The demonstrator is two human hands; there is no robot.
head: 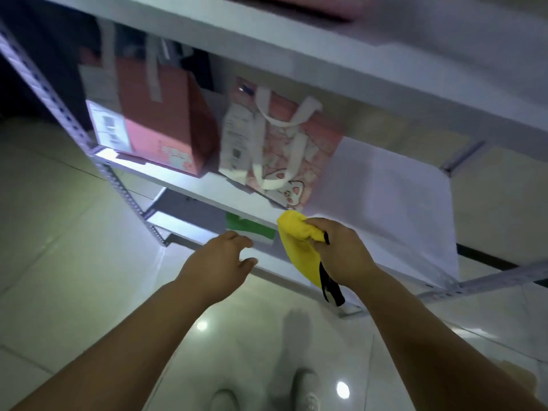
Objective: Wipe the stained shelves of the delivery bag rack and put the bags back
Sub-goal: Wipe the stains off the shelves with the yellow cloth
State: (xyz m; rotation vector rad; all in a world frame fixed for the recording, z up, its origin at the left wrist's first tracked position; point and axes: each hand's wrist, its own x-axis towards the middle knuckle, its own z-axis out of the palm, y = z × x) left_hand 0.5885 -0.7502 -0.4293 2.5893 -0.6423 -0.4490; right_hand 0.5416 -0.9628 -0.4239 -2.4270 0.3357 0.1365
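1. A red bag (166, 114) stood at the left of the white middle shelf (385, 203), its contents hidden.
2. The left hand (219, 262) hovered by the lower shelf (178, 226), fingers loosely curled, holding nothing.
3. A pink bag (281, 149) with white handles stood just right of the red one.
4. The bunched yellow cloth (296, 244) ran lengthwise from the middle shelf's front edge down toward the person.
5. The right hand (341, 250) gripped it.
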